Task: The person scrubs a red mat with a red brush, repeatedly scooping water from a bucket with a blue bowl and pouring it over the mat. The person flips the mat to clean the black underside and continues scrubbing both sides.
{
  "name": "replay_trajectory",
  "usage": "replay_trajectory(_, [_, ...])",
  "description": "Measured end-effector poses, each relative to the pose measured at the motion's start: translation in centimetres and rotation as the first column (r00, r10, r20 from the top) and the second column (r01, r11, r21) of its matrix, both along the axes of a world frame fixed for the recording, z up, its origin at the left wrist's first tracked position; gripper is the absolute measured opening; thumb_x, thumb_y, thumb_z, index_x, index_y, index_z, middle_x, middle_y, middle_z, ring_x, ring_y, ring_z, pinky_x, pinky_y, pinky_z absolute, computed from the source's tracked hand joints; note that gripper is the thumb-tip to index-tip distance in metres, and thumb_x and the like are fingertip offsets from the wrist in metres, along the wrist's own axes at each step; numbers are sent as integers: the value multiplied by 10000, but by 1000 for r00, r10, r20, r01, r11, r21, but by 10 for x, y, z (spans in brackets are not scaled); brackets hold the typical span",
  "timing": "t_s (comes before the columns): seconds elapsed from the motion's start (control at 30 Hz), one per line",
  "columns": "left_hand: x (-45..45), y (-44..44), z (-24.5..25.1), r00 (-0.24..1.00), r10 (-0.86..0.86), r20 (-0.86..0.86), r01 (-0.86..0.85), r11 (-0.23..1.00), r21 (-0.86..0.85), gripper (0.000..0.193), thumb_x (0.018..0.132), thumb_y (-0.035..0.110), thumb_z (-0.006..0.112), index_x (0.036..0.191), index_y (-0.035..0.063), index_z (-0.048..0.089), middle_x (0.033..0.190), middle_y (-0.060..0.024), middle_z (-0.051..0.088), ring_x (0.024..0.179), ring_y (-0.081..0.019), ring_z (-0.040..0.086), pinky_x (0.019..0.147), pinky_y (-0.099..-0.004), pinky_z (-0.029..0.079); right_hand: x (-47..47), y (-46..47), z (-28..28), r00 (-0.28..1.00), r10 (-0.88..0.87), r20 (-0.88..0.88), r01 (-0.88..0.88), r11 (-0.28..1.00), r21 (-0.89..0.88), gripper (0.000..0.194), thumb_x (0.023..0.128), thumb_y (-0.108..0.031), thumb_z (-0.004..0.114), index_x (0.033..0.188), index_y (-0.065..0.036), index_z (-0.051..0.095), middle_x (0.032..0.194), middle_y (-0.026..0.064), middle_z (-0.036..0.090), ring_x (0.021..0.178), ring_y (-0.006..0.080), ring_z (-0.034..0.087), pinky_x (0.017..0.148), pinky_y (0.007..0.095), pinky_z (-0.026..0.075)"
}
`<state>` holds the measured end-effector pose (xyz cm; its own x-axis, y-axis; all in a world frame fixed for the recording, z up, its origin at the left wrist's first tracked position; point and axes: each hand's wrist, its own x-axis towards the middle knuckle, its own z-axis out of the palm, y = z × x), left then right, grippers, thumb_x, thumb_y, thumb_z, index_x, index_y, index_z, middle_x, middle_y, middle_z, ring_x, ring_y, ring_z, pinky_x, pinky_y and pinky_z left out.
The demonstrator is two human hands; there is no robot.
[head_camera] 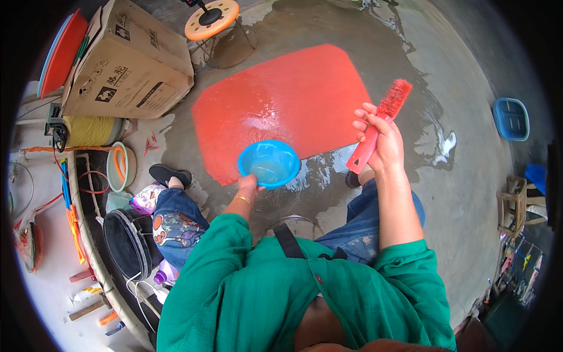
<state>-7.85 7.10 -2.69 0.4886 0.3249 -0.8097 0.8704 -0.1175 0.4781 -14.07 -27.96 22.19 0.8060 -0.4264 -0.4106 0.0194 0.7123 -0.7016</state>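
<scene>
My left hand (251, 185) grips the near rim of a blue plastic basin (269, 163), which has some water in it. The basin is over the near edge of a wet red mat (281, 105) lying on the floor. In my right hand (387, 138) is a scrubbing brush (365, 147) with a pink plastic handle. Its red bristles (395, 97) point up and away from me, past the mat's right edge. The brush is held clear of the mat. Shiny wet patches show on the mat's surface.
Wet concrete floor (457, 193) surrounds the mat. At left stand a large cardboard box (132, 66), a pale tub (127, 169) and a black bucket (127, 244). A round orange stool (212, 17) is beyond the mat. To the right are a blue basin (511, 119) and a wooden stool (511, 207).
</scene>
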Motion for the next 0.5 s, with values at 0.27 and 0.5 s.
replay_trajectory(0.27, [8, -36, 8, 997, -53, 58, 62, 986, -155, 328, 877, 55, 521, 1159, -113, 498, 947, -205, 632, 641, -277, 665, 493, -346, 595, -7, -9, 11, 999, -32, 21, 32, 999, -4, 299, 918, -47, 514, 1208, 26, 518, 1025, 151, 649, 786, 196, 655, 560, 261, 492])
replay_trajectory(0.5, [21, -16, 7, 997, -67, 39, 68, 997, -19, 339, 832, 53, 548, 1130, -109, 552, 960, -214, 654, 664, -302, 684, 448, -366, 582, -21, -26, 19, 982, -187, 27, 187, 982, -30, 307, 911, -46, 513, 1211, 23, 518, 1067, 161, 639, 801, 198, 646, 576, 272, 491])
